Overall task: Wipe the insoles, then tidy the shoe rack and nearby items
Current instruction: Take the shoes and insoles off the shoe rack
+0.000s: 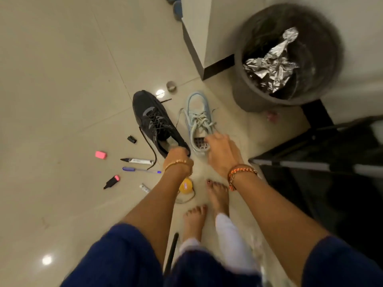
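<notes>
A person bends over a tiled floor (62, 69), the left hand (178, 157) gripping the heel of a black shoe (154, 123) and the right hand (220, 151) with fingers curled into the opening of a pale blue shoe (196, 112) just beside it. Pens (141, 169) and markers (137, 161) lie scattered to the left, and a dark bin (248, 96) holding crumpled foil (273, 67) stands beyond the shoes.

Both bare forearms reaching down and forward, left hand (177, 157) fingers curled in a grip, right hand (220, 150) fingers bent downward, wrists banded, bare feet below

Home hallway: tiled floor (62, 69), shoes (153, 123)
</notes>
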